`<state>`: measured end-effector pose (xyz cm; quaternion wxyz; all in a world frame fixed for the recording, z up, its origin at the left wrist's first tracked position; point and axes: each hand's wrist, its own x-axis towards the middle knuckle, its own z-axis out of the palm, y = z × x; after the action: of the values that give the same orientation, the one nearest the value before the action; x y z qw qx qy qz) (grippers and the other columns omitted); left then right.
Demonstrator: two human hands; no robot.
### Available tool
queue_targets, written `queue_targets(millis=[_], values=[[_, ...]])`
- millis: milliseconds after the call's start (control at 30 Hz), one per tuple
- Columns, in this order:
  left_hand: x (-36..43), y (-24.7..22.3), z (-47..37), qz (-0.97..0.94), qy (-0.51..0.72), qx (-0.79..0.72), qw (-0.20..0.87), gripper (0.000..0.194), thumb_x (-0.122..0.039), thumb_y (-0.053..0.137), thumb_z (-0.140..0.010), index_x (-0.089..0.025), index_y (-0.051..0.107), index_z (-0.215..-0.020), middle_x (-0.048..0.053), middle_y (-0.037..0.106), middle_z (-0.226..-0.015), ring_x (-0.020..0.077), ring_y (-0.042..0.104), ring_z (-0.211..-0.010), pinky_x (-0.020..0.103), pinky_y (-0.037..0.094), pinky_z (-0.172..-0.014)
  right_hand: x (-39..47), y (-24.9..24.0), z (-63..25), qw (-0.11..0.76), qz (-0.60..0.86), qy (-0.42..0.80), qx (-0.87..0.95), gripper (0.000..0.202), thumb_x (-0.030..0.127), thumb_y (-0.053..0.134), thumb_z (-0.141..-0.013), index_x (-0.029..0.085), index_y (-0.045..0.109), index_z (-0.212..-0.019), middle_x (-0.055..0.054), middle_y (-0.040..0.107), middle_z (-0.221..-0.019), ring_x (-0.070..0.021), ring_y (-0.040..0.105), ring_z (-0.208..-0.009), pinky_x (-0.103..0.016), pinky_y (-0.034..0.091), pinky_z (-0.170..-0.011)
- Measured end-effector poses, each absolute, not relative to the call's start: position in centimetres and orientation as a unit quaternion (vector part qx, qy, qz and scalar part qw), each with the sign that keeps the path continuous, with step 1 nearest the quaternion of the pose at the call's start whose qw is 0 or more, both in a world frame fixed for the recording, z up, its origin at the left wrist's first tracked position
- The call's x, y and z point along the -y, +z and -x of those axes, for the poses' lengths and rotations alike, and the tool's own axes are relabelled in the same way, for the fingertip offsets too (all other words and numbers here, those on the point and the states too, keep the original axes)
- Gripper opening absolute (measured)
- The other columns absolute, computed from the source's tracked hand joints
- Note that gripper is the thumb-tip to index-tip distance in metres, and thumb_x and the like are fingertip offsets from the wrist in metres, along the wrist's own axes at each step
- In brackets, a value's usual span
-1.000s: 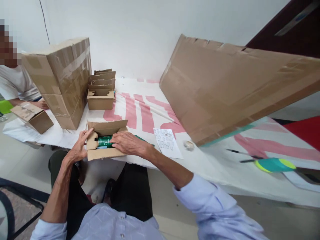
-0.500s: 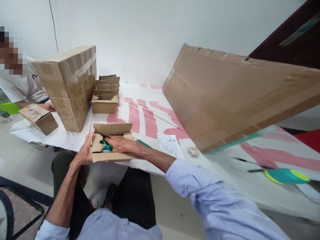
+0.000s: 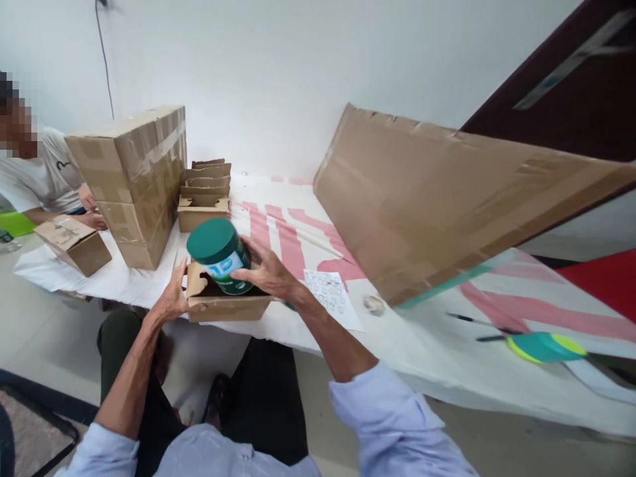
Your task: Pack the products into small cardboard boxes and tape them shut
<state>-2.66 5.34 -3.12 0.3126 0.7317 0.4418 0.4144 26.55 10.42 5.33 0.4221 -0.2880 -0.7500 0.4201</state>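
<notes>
A green tub with a screw lid (image 3: pixel 214 241) and a pale label is held by my right hand (image 3: pixel 268 270), fingers and thumb around its side. It is tilted slightly, above an open cardboard box (image 3: pixel 228 310) at the table's near edge. My left hand (image 3: pixel 173 295) grips the left end of that box, thumb along the near wall. The tub hides most of the box's inside and its far flap. Part of another green thing (image 3: pixel 290 305) shows under my right wrist; its kind is hidden.
Stacked taped cartons (image 3: pixel 144 179) stand left, beside a lone small carton (image 3: pixel 74 244). Open boxes (image 3: pixel 203 215) line up behind. A printed sheet (image 3: pixel 328 295), a tape roll (image 3: pixel 373 305) and a large cardboard sheet (image 3: pixel 447 212) are right. A co-worker (image 3: pixel 44 172) sits far left.
My right hand, earlier down inside the box on the green tub, has lifted the tub up out of it. My left hand stays on the box's left end.
</notes>
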Motion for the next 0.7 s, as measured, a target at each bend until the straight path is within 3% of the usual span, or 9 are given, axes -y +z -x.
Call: queue_targets(millis=[100, 267, 300, 367, 467, 600, 700], values=[[-5.6, -2.2, 3.7, -0.748, 0.361, -0.468, 0.302, 0.144, -0.046, 0.101, -0.063, -0.02, 0.017, -0.177, 0.027, 0.027, -0.177, 0.0476, 0.03, -0.165, 0.07, 0.032, -0.131, -11.1, 7.0, -27.1, 0.502, 0.246, 0.476, 0.679, 0.086, 0.063, 0.092, -0.077, 0.024, 0.061, -0.148, -0.014, 0.066, -0.155, -0.0345, 0.063, -0.141, -0.051, 0.052, -0.121], [-5.2, 3.5, 5.0, -0.732, 0.406, -0.488, 0.245, 0.086, -0.048, 0.079, -0.091, -0.03, 0.043, -0.168, 0.018, 0.041, -0.173, 0.0413, 0.042, -0.16, 0.061, 0.053, -0.118, -11.3, 9.0, -26.8, 0.54, 0.214, 0.488, 0.651, 0.082, 0.07, 0.09, -0.076, 0.025, 0.065, -0.139, -0.013, 0.071, -0.147, -0.0355, 0.066, -0.138, -0.055, 0.055, -0.118], [-5.1, 4.8, 4.3, -0.729, 0.429, -0.472, 0.249, 0.086, -0.051, 0.078, -0.093, -0.032, 0.041, -0.169, 0.018, 0.043, -0.172, 0.0411, 0.044, -0.159, 0.059, 0.055, -0.115, -11.2, 9.2, -26.5, 0.543, 0.213, 0.485, 0.651, 0.082, 0.072, 0.089, -0.077, 0.025, 0.065, -0.14, -0.013, 0.072, -0.146, -0.0356, 0.066, -0.137, -0.055, 0.055, -0.118], [-5.1, 7.3, 2.2, -0.732, 0.455, -0.42, 0.285, 0.104, -0.057, 0.083, -0.089, -0.033, 0.028, -0.174, 0.019, 0.042, -0.174, 0.0429, 0.046, -0.158, 0.057, 0.056, -0.114, -10.9, 9.6, -25.6, 0.55, 0.211, 0.476, 0.654, 0.083, 0.076, 0.085, -0.079, 0.026, 0.063, -0.142, -0.012, 0.072, -0.144, -0.0357, 0.065, -0.138, -0.055, 0.054, -0.118], [-5.6, 9.7, -1.5, -0.739, 0.483, -0.357, 0.305, 0.125, -0.063, 0.089, -0.082, -0.029, 0.015, -0.177, 0.021, 0.037, -0.177, 0.0449, 0.045, -0.159, 0.058, 0.049, -0.123, -10.5, 10.4, -24.0, 0.563, 0.208, 0.446, 0.664, 0.083, 0.082, 0.074, -0.085, 0.028, 0.059, -0.146, -0.011, 0.07, -0.146, -0.0348, 0.06, -0.143, -0.054, 0.053, -0.12], [-7.1, 11.2, -3.6, -0.726, 0.542, -0.332, 0.263, 0.127, -0.068, 0.086, -0.083, -0.025, 0.012, -0.177, 0.018, 0.034, -0.179, 0.0418, 0.035, -0.165, 0.055, 0.037, -0.134, -10.6, 11.6, -22.5, 0.572, 0.207, 0.396, 0.688, 0.083, 0.087, 0.055, -0.095, 0.031, 0.05, -0.155, -0.01, 0.063, -0.155, -0.0317, 0.054, -0.149, -0.051, 0.049, -0.125], [-8.7, 11.6, -3.1, -0.716, 0.563, -0.325, 0.254, 0.122, -0.067, 0.086, -0.084, -0.023, 0.017, -0.176, 0.018, 0.033, -0.179, 0.0402, 0.036, -0.165, 0.053, 0.036, -0.134, -11.5, 11.5, -21.8, 0.561, 0.205, 0.398, 0.697, 0.085, 0.086, 0.055, -0.095, 0.031, 0.047, -0.159, -0.01, 0.059, -0.16, -0.0304, 0.053, -0.15, -0.05, 0.046, -0.127]])
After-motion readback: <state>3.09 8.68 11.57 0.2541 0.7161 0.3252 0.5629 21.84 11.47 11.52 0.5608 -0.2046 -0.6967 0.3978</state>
